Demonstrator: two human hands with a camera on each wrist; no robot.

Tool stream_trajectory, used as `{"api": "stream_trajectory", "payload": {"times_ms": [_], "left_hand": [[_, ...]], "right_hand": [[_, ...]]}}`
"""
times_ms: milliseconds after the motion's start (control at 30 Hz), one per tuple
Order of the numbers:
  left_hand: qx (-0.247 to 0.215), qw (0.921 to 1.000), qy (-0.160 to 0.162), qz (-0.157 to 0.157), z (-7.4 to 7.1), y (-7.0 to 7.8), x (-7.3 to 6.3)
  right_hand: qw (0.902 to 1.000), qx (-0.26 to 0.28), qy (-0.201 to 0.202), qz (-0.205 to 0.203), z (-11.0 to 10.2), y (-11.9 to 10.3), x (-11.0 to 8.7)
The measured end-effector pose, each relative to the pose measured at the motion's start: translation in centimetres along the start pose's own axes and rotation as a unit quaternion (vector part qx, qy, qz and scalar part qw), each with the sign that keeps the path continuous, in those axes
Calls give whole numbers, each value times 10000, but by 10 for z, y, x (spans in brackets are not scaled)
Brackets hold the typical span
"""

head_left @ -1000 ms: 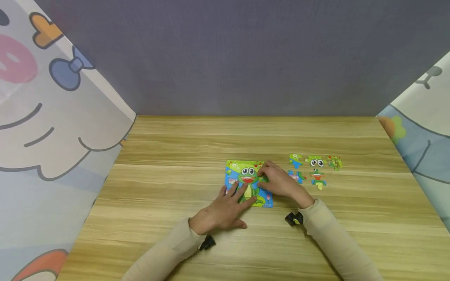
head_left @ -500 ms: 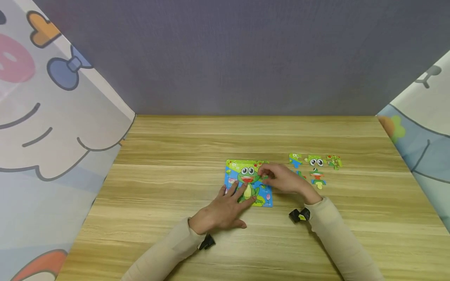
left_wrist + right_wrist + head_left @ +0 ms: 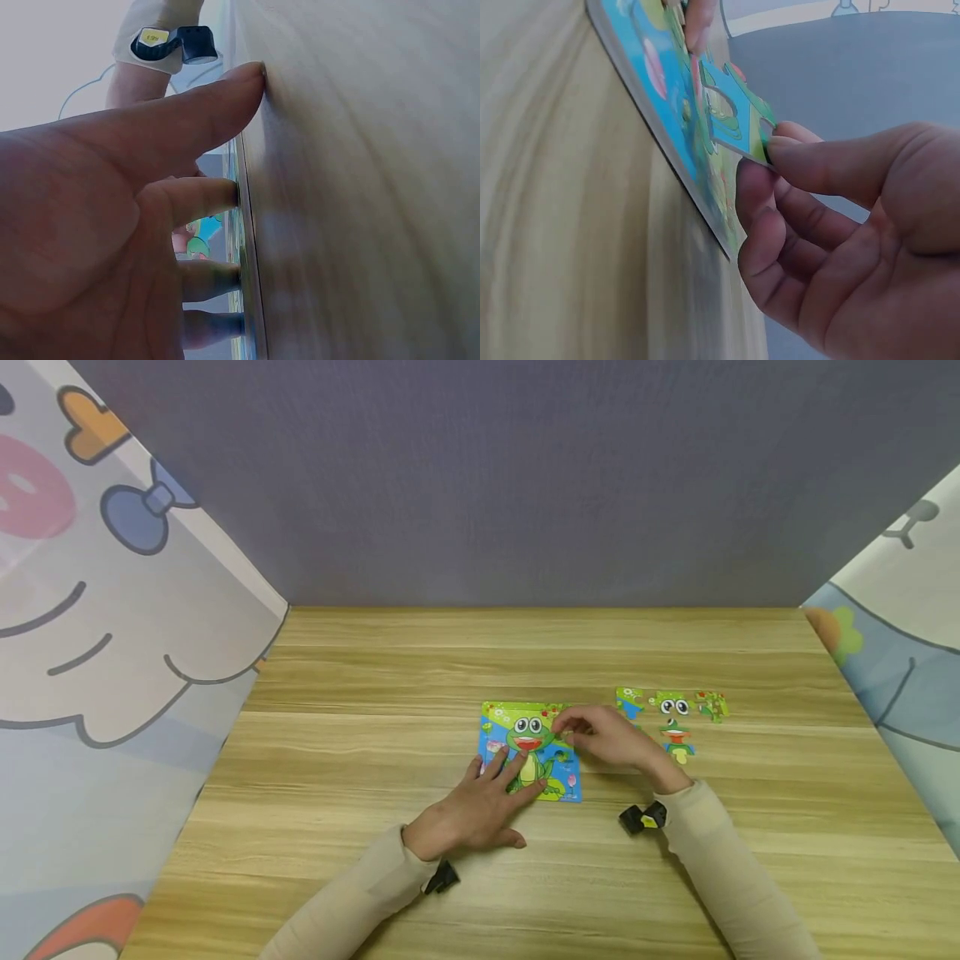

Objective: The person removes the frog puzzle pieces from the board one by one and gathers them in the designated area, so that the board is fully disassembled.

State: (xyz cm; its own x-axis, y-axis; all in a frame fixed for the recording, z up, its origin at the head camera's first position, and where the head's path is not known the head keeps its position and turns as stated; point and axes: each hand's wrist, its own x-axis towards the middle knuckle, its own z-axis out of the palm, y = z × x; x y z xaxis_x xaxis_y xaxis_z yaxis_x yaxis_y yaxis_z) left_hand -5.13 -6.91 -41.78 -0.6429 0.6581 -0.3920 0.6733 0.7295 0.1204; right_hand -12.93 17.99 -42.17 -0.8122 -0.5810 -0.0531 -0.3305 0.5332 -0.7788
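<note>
Grip, head view: our right hand [image 3: 611, 739] is pinched narrow over the upper right edge of the frog puzzle board [image 3: 573, 793]. Our left hand [image 3: 480, 806] is spread flat over its lower left, probably steadying it. Loose eyes piece [image 3: 672, 705] and belly piece [image 3: 680, 754] lie picture-up beyond our right hand, likely for easy picking.

Left wrist: fingertips [image 3: 221, 193] on the board, thumb [image 3: 236, 94] touching desk [image 3: 360, 195], likely bracing.

Right wrist: we pinch a blue-green puzzle piece [image 3: 741, 105] by one end, tilted, presumably leaving its far edge free; board contact unclear.
</note>
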Motion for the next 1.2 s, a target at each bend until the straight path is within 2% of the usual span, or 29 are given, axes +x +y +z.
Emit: {"api": "stream_trajectory", "payload": {"times_ms": [300,533,633,767,867,1200], "left_hand": [[-128,9999,8,-4,0,1,-1],[-227,9997,-13,-27,-1,2,-2],[-174,9998,-20,-19,-1,2,-2],[-79,10000,-11,-2,-1,1,-2],[-70,10000,-5,16,-1,2,-2],[-36,10000,-9,-21,0,2,-2]], "right_hand": [[9989,269,239,313,-17,7,-13],[9986,169,400,301,-30,20,-30],[9979,196,411,457,-36,25,-39],[9964,419,420,612,-46,30,-53],[9949,672,488,571,-55,35,-64],[9868,1192,923,594,-82,60,-102]]}}
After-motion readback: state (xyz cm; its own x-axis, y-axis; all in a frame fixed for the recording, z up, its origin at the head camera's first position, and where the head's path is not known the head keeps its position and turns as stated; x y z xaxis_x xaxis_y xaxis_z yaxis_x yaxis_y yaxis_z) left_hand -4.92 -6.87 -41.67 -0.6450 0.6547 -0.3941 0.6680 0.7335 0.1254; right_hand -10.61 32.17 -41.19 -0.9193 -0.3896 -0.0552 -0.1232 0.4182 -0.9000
